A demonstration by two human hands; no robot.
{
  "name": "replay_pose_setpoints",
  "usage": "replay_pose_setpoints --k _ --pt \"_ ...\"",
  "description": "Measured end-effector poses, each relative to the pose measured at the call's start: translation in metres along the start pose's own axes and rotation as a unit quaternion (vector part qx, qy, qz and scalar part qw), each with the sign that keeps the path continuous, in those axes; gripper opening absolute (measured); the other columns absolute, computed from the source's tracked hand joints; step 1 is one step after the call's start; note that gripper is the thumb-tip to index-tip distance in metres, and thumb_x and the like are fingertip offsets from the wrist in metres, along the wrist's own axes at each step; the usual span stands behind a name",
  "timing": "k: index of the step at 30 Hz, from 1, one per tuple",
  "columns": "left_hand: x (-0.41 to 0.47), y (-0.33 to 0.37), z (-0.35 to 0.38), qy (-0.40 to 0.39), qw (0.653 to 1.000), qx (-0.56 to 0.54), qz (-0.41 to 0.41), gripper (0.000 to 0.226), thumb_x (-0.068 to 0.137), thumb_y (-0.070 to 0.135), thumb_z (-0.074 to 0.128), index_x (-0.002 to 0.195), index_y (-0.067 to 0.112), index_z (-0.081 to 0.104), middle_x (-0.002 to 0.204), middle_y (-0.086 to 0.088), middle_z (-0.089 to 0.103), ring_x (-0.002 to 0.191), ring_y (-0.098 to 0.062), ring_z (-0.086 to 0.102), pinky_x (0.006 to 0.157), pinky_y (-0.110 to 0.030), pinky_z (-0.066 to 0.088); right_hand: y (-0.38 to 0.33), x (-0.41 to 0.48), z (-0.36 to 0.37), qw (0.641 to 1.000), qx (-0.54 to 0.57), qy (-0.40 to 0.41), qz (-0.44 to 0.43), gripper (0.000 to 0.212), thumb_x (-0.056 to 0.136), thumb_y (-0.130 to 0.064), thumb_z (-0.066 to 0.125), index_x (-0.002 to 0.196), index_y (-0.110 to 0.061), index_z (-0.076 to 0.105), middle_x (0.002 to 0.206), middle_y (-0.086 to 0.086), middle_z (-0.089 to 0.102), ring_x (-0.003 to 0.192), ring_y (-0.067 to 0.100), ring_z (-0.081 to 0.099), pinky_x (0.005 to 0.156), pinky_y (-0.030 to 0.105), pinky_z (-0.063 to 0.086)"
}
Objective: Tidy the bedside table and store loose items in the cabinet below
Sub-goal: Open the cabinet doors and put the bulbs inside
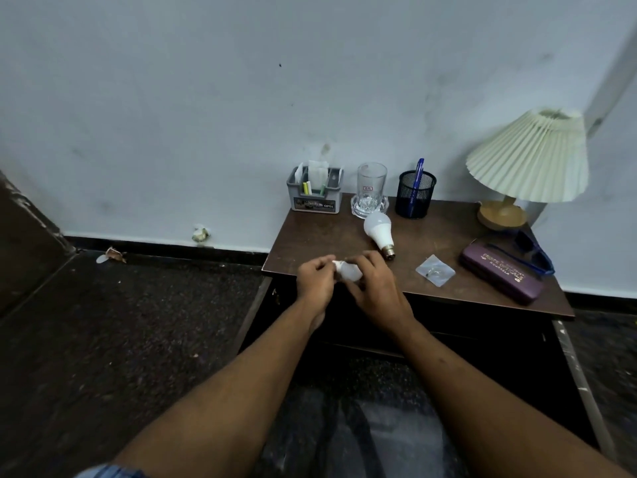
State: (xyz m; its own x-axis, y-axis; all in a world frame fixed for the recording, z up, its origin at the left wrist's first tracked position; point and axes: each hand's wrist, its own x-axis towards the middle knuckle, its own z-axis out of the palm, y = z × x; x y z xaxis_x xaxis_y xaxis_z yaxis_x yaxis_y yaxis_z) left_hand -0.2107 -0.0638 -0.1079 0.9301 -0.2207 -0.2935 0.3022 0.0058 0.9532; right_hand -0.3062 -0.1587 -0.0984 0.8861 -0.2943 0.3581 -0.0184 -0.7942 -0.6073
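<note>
Bedside table (327,236): mesh cup (415,200) holds blue pen (418,170); grey organizer (314,201) holds papers (317,172); left hand (315,281), right hand (374,288) grip white bulb (349,272).

Both bare forearms reach in from the bottom of the view and converge toward the middle, with the wrists close together. The left hand (315,281) has its fingers curled and pinches one end of a small white object (349,271). The right hand (374,288), its back turned up, curls its fingers round the other side of the same object. The two hands nearly touch.
</note>
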Motion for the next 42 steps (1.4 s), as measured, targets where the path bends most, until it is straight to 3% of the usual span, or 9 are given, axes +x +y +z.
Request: replay_pose_setpoints --k 4,8,13,24,30,35,42 --pt "-0.032 -0.001 -0.014 0.014 1.000 -0.026 0.000 0.025 0.095 0.000 0.054 0.114 0.005 0.069 0.097 -0.012 0.073 0.079 -0.017 0.069 0.080 -0.031 0.058 -0.015 -0.023 -0.002 0.999 0.017 0.004 0.030 0.032 0.090 -0.024 0.071 0.120 -0.018 0.060 0.118 -0.003 0.053 0.098 0.021 0.063 0.082 0.042 0.056" --pt "-0.055 -0.008 -0.024 0.025 1.000 -0.012 0.003 0.026 0.092 0.000 0.056 0.112 0.007 0.072 0.097 -0.006 0.075 0.083 -0.014 0.070 0.076 -0.023 0.056 -0.028 -0.044 -0.005 0.998 0.005 -0.009 0.055 0.040 0.091 -0.029 0.071 0.126 -0.017 0.058 0.125 -0.002 0.052 0.102 0.021 0.064 0.085 0.041 0.055" --pt "-0.076 -0.004 -0.026 0.024 0.999 0.015 0.014 0.026 0.090 0.001 0.059 0.111 0.005 0.074 0.099 -0.008 0.077 0.090 -0.019 0.074 0.086 -0.031 0.060 -0.040 -0.062 -0.023 0.997 0.010 0.001 0.070 0.040 0.088 -0.028 0.073 0.124 -0.017 0.060 0.123 -0.003 0.053 0.104 0.020 0.063 0.088 0.037 0.054" --pt "-0.113 -0.010 -0.031 0.001 1.000 -0.008 0.010 0.018 0.094 0.003 0.061 0.105 0.002 0.075 0.097 -0.012 0.076 0.091 -0.021 0.074 0.084 -0.029 0.059 -0.038 -0.090 -0.041 0.993 0.058 0.017 0.103 0.038 0.079 -0.025 0.077 0.113 -0.027 0.060 0.111 -0.009 0.057 0.099 0.008 0.061 0.087 0.036 0.057" --pt "-0.109 -0.031 -0.029 -0.020 1.000 0.016 -0.007 0.019 0.097 0.004 0.058 0.106 0.004 0.075 0.095 -0.011 0.076 0.085 -0.019 0.072 0.075 -0.025 0.059 -0.014 -0.096 -0.029 0.985 0.062 -0.008 0.161 0.042 0.080 -0.029 0.079 0.118 -0.029 0.060 0.113 -0.010 0.060 0.097 0.007 0.063 0.085 0.029 0.056" --pt "-0.095 -0.044 -0.027 -0.037 0.996 0.069 -0.039 0.023 0.097 0.003 0.054 0.112 0.003 0.072 0.086 -0.007 0.072 0.072 -0.011 0.064 0.065 -0.019 0.055 0.006 -0.093 -0.005 0.977 0.076 0.000 0.199 0.044 0.078 -0.029 0.080 0.119 -0.020 0.065 0.114 -0.004 0.068 0.100 0.013 0.068 0.089 0.037 0.058" --pt "-0.063 -0.049 -0.037 -0.035 0.993 0.059 -0.094 0.026 0.098 0.008 0.053 0.119 0.003 0.068 0.084 -0.003 0.068 0.078 -0.016 0.065 0.072 -0.026 0.056 0.020 -0.074 0.036 0.962 0.113 -0.003 0.250 0.033 0.076 -0.027 0.083 0.103 -0.022 0.066 0.100 -0.006 0.070 0.089 0.011 0.068 0.081 0.035 0.059"
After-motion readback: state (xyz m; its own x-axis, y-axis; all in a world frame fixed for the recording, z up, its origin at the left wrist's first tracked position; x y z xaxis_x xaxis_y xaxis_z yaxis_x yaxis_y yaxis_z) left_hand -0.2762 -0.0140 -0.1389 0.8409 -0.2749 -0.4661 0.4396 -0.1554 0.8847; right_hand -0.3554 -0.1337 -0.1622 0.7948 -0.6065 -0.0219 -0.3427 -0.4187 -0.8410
